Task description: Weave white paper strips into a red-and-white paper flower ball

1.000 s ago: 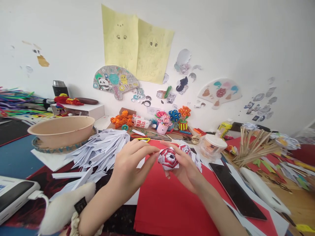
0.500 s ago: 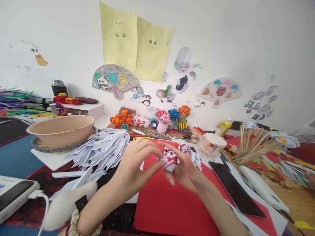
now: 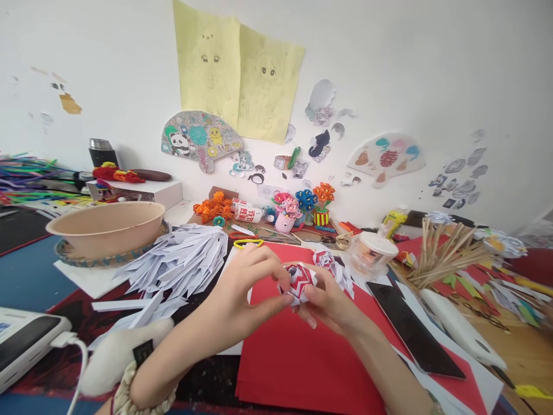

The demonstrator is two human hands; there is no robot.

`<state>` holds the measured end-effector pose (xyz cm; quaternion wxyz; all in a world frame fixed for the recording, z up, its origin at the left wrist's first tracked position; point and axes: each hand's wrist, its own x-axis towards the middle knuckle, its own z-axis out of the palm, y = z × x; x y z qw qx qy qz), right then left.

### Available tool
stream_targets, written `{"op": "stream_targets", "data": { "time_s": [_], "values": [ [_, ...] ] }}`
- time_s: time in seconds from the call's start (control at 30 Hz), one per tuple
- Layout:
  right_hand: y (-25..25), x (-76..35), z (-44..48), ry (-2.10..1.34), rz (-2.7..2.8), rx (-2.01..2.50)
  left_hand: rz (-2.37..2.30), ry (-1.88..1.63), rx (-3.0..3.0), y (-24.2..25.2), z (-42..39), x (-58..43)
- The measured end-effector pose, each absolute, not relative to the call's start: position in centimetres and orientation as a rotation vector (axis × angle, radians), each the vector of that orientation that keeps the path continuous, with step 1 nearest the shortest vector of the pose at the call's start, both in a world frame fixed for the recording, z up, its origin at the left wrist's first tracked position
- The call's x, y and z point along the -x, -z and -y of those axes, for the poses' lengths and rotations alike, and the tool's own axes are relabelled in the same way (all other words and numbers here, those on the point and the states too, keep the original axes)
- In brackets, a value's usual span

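A red-and-white folded-paper piece (image 3: 301,280), rounded with pointed layers, is held between my two hands above a red paper sheet (image 3: 311,357). My left hand (image 3: 254,282) grips its left side, thumb at the lower edge and fingers along the top. From the right, my right hand (image 3: 330,297) closes round it, with the thumb on its front face and fingers underneath. Just behind my right hand lies another red-and-white folded-paper piece (image 3: 325,259), partly hidden. To the left spreads a heap of folded white paper strips (image 3: 185,259).
A beige basin (image 3: 108,227) stands at the left on a woven mat. Yellow-handled scissors (image 3: 248,243) lie behind my left hand. On the right are a black phone-like slab (image 3: 415,328), a white lidded tub (image 3: 375,248) and a bundle of wooden sticks (image 3: 449,256). Paper flowers in pots (image 3: 321,218) line the wall.
The paper piece has turned, so its red zigzag layers now face me. My right thumb has moved onto its front, and my right fingers have curled in closer.
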<state>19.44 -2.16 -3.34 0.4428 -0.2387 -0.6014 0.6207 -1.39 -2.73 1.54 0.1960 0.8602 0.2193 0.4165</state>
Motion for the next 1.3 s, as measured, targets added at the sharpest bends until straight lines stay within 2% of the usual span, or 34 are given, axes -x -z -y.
{"op": "stream_targets", "data": {
  "time_s": [0.33,0.63,0.8,0.93,1.0,1.13,1.3],
  "values": [
    [3.1,-19.2,2.2,-1.57,1.457,0.64,-0.657,-1.123,-2.705,-1.7,2.3,1.9],
    [3.1,-18.9,2.2,-1.554,1.388,0.622,-0.585,-1.775,-3.205,0.2,2.5,0.8],
    [3.1,-18.7,2.3,-1.577,1.353,0.593,-0.463,-1.793,-3.286,0.8,2.8,0.8],
    [3.1,-18.8,2.2,-1.562,1.333,0.574,-0.625,-1.849,-3.024,0.3,2.7,0.7],
    [3.1,-19.0,2.1,-1.564,1.323,0.559,-0.698,-1.766,-2.744,-0.1,2.7,0.5],
    [3.2,-19.1,2.0,-1.591,1.338,0.529,-0.715,-1.383,-2.2,-1.0,2.5,0.4],
    [3.3,-19.0,2.1,-1.615,1.36,0.518,-0.74,-1.105,-1.86,-1.5,2.5,0.6]
  ]
}}
